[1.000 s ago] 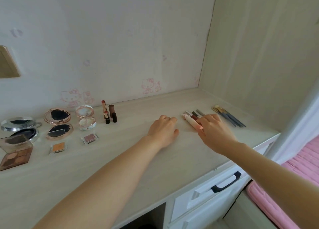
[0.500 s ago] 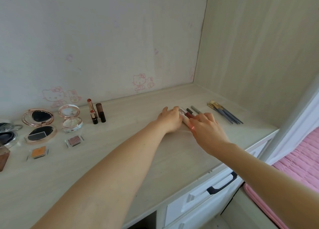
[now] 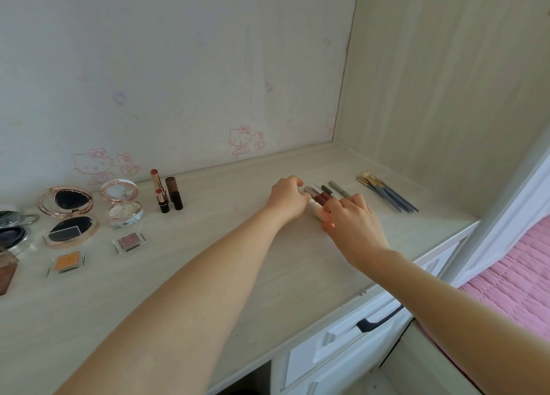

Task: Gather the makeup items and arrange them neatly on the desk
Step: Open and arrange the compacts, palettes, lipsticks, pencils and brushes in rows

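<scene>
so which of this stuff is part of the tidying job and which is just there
Part of the job: pens and tubes between the hands, brushes, lipsticks, compacts, eyeshadow pans.
Just there: cat stickers, drawer handle, pink bedding.

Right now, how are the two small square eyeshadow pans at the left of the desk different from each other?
The orange eyeshadow pan is filled with orange powder; the pink eyeshadow pan holds a dusty pink, speckled powder. The orange one lies nearer the desk's front edge and further left; the pink one lies further back, just in front of the floral compact. Both are small, square, clear-cased pans lying flat on the desk, untouched by either hand.
</scene>
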A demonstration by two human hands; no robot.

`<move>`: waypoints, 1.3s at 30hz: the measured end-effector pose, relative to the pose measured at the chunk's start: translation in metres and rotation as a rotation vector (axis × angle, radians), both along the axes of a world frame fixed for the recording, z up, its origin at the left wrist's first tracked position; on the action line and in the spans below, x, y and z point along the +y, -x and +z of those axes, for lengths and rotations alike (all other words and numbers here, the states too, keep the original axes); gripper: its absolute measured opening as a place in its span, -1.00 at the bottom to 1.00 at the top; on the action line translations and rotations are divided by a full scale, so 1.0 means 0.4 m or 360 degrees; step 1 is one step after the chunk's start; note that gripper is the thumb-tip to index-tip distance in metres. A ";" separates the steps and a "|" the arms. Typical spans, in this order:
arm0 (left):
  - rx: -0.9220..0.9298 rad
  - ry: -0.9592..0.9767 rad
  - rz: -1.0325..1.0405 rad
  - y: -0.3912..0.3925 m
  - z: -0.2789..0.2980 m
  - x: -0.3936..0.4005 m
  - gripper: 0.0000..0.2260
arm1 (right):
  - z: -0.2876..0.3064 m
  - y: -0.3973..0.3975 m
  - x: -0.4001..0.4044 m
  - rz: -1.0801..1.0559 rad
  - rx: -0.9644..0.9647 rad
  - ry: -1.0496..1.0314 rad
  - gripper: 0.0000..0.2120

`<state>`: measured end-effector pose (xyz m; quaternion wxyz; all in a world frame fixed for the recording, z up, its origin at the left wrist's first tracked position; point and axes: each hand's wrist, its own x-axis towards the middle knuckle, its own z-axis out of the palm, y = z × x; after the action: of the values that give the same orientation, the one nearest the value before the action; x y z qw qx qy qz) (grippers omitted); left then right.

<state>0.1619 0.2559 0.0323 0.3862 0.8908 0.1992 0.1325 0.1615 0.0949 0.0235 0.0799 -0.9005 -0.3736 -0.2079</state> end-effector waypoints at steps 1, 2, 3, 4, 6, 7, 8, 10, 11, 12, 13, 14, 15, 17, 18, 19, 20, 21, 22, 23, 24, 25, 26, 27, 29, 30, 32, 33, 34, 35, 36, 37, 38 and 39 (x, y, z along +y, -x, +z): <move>-0.0077 0.0099 0.0041 0.007 0.003 0.002 -0.66 | 0.000 0.004 -0.001 -0.0036 0.0044 -0.0007 -0.82; -0.0140 0.0203 0.0081 0.013 0.003 0.006 -0.68 | -0.003 0.005 -0.002 -0.0051 0.0062 -0.0024 -0.82; -0.0197 0.0300 0.0116 0.022 0.005 0.009 -0.69 | -0.006 0.006 -0.004 -0.0056 0.0080 -0.0055 -0.80; -0.0247 0.0411 0.0146 0.029 0.005 0.013 -0.70 | -0.006 0.009 -0.005 -0.0049 0.0104 -0.0096 -0.78; -0.0343 0.0710 0.0175 0.049 0.007 0.016 -0.71 | -0.005 0.023 -0.006 -0.0028 0.0172 -0.0212 -0.75; -0.0386 0.0860 0.0180 0.065 0.013 0.016 -0.71 | -0.002 0.033 -0.005 -0.0017 0.0221 -0.0273 -0.74; -0.0428 0.0982 0.0182 0.078 0.018 0.015 -0.71 | 0.000 0.040 -0.005 0.0000 0.0275 -0.0334 -0.73; -0.0521 0.1151 0.0169 0.113 0.034 0.015 -0.73 | 0.005 0.056 0.000 0.0070 0.0399 -0.0492 -0.75; -0.0564 0.1210 0.0150 0.134 0.044 0.017 -0.74 | 0.008 0.066 0.003 0.0100 0.0478 -0.0587 -0.77; -0.0600 0.1253 0.0141 0.151 0.050 0.020 -0.76 | 0.011 0.076 0.008 0.0121 0.0559 -0.0677 -0.78; -0.0628 0.1282 0.0130 0.172 0.058 0.023 -0.77 | 0.013 0.088 0.012 0.0131 0.0631 -0.0741 -0.78; -0.0649 0.1306 0.0117 0.193 0.063 0.027 -0.78 | 0.017 0.102 0.017 0.0132 0.0689 -0.0785 -0.78; -0.0661 0.1320 0.0101 0.215 0.069 0.032 -0.78 | 0.021 0.118 0.021 0.0141 0.0736 -0.0821 -0.78; -0.0683 0.1318 0.0065 0.260 0.078 0.043 -0.78 | 0.030 0.151 0.030 0.0166 0.0837 -0.0882 -0.78; -0.0691 0.1304 0.0057 0.282 0.081 0.051 -0.78 | 0.034 0.169 0.034 0.0175 0.0893 -0.0893 -0.79; -0.0697 0.1282 0.0058 0.304 0.085 0.059 -0.78 | 0.039 0.186 0.039 0.0185 0.0947 -0.0883 -0.80; -0.0705 0.1259 0.0067 0.324 0.087 0.068 -0.78 | 0.044 0.204 0.045 0.0199 0.0995 -0.0858 -0.81; -0.0709 0.1235 0.0079 0.346 0.091 0.077 -0.78 | 0.048 0.222 0.053 0.0215 0.1036 -0.0836 -0.82; -0.0716 0.1216 0.0091 0.367 0.096 0.086 -0.78 | 0.054 0.240 0.062 0.0228 0.1080 -0.0831 -0.82; -0.0723 0.1208 0.0102 0.387 0.100 0.095 -0.78 | 0.061 0.260 0.070 0.0234 0.1130 -0.0850 -0.81; -0.0736 0.1212 0.0113 0.407 0.105 0.103 -0.78 | 0.067 0.279 0.080 0.0230 0.1183 -0.0884 -0.79; -0.0752 0.1223 0.0125 0.427 0.110 0.112 -0.78 | 0.074 0.298 0.090 0.0223 0.1233 -0.0920 -0.75; -0.0768 0.1237 0.0140 0.446 0.114 0.120 -0.79 | 0.079 0.315 0.100 0.0213 0.1288 -0.0946 -0.71; -0.0780 0.1246 0.0160 0.464 0.119 0.128 -0.78 | 0.084 0.331 0.110 0.0208 0.1353 -0.0962 -0.68; -0.0803 0.1253 0.0203 0.501 0.126 0.142 -0.77 | 0.090 0.362 0.131 0.0218 0.1479 -0.0965 -0.65; -0.0817 0.1256 0.0223 0.518 0.128 0.149 -0.77 | 0.093 0.377 0.141 0.0230 0.1527 -0.0966 -0.65; -0.0850 0.1279 0.0255 0.553 0.131 0.163 -0.75 | 0.096 0.405 0.161 0.0272 0.1625 -0.0999 -0.68; -0.0873 0.1306 0.0262 0.570 0.132 0.169 -0.73 | 0.097 0.419 0.171 0.0298 0.1684 -0.1029 -0.71; -0.0902 0.1343 0.0262 0.586 0.130 0.174 -0.72 | 0.098 0.432 0.180 0.0322 0.1755 -0.1071 -0.74; -0.0925 0.1379 0.0255 0.602 0.128 0.178 -0.71 | 0.099 0.445 0.190 0.0343 0.1831 -0.1125 -0.77; -0.0934 0.1396 0.0246 0.618 0.123 0.181 -0.71 | 0.099 0.458 0.199 0.0359 0.1904 -0.1189 -0.78; -0.0925 0.1383 0.0241 0.634 0.115 0.184 -0.72 | 0.100 0.471 0.209 0.0372 0.1970 -0.1254 -0.77; -0.0900 0.1346 0.0243 0.651 0.105 0.187 -0.73 | 0.101 0.485 0.220 0.0387 0.2031 -0.1317 -0.77; -0.0869 0.1297 0.0253 0.667 0.094 0.190 -0.74 | 0.102 0.499 0.232 0.0404 0.2086 -0.1370 -0.76</move>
<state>-0.1050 0.3321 0.0699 0.7299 0.5822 0.1937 0.3012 -0.0382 0.1877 0.0641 0.6476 -0.6800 -0.2371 0.2490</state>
